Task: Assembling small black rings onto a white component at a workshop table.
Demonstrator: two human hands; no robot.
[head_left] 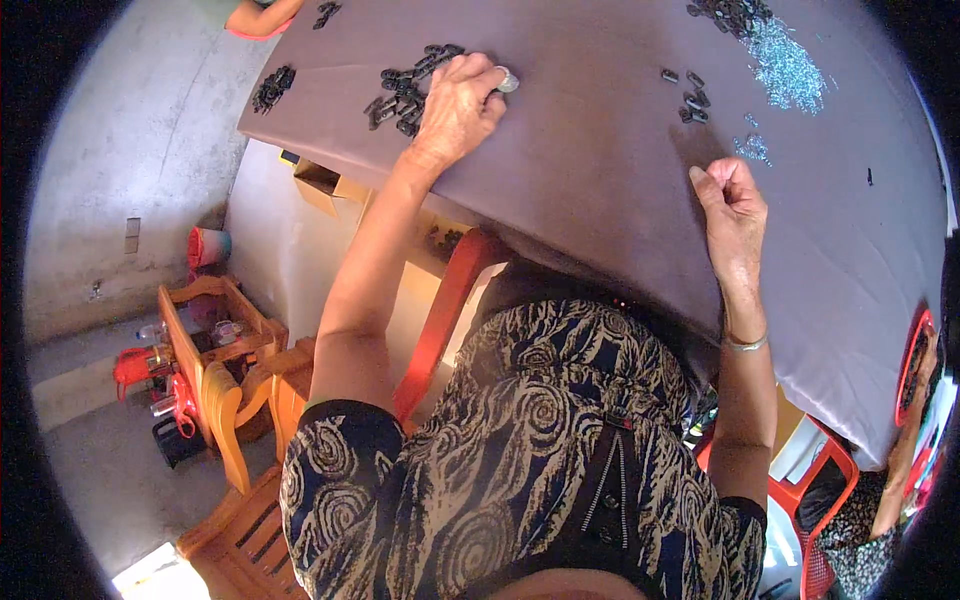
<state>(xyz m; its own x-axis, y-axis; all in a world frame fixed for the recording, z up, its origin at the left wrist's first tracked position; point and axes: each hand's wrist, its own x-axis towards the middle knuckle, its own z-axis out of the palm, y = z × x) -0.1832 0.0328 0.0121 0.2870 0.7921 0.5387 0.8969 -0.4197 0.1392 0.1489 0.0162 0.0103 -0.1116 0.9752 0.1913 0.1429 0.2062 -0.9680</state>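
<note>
My left hand [460,112] is closed at the far middle of the table, its fingertips on a small round silvery disc [508,80]. Beside and partly behind it lies a loose heap of small black oblong parts [400,95]. Nearer the front edge, my right hand [735,205] is closed, thumb against the curled fingers; whatever it may hold is hidden. Just beyond that hand is a little scatter of tiny shiny silvery pieces [752,148]. Several more black oblong parts [694,103] lie a bit further off.
A large spread of tiny silvery pieces [787,68] adjoins a black heap [735,14] at the far right. Another black pile [272,90] sits near the left edge of the cloth-covered table [600,150]. Other people's arms show at the top left and right. Wooden chairs [230,410] stand left.
</note>
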